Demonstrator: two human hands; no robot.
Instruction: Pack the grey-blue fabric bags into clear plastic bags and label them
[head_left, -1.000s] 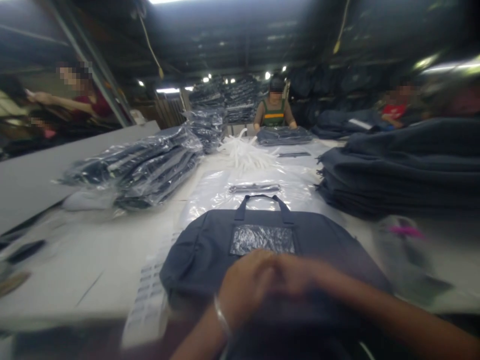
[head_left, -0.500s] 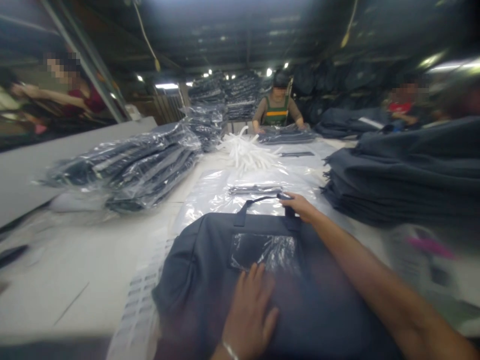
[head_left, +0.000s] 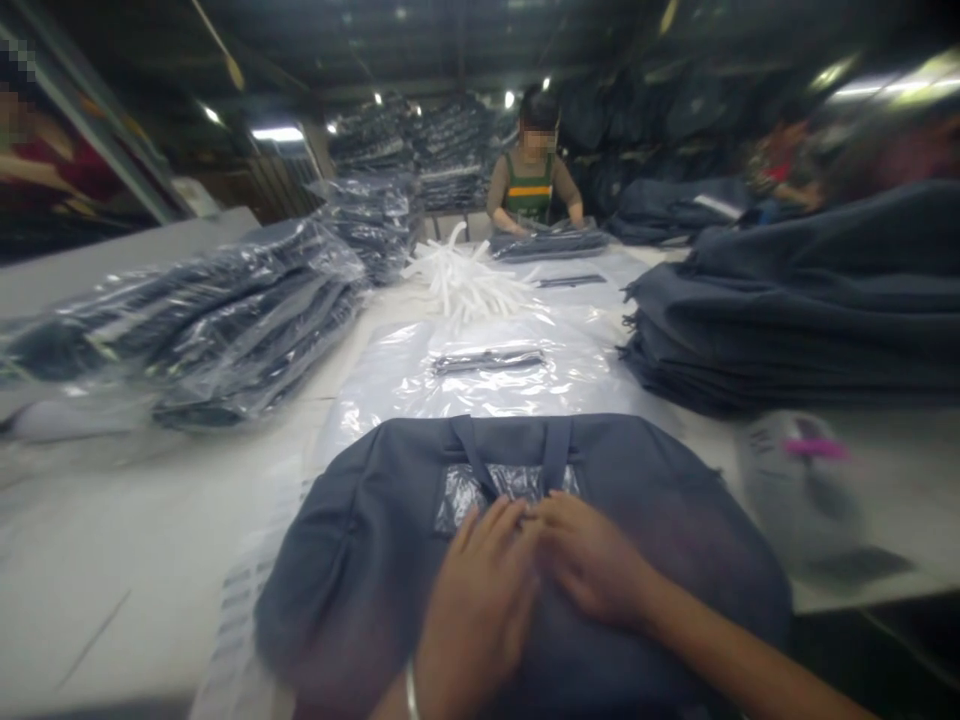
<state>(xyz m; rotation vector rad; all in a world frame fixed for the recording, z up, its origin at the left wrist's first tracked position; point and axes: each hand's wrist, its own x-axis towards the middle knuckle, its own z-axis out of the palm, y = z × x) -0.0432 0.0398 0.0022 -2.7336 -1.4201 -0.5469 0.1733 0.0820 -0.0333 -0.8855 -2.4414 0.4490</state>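
A dark blue-grey fabric bag (head_left: 360, 540) lies flat in front of me. Its strap handle (head_left: 555, 452) is folded down toward me over a clear plastic pocket (head_left: 459, 497). My right hand (head_left: 592, 560) has its fingers curled at the folded end of the handle, which is mostly covered. Close against it, my left hand (head_left: 484, 590) rests on the bag with fingers stretched out, their tips at the lower edge of the pocket. A light bracelet circles the left wrist.
Clear plastic bags (head_left: 375, 385) lie flat beyond the bag, with a heap of white strips (head_left: 469, 280) behind them. Plastic-wrapped bundles (head_left: 247, 320) are at left, stacked dark bags (head_left: 810, 310) at right. A translucent container (head_left: 795, 490) stands nearer. A co-worker (head_left: 532, 180) handles fabric across the table.
My right hand has come down from the bag's far edge toward me, and the handle now lies folded over the pocket. The left hand stays on the bag. The view has shifted slightly right.
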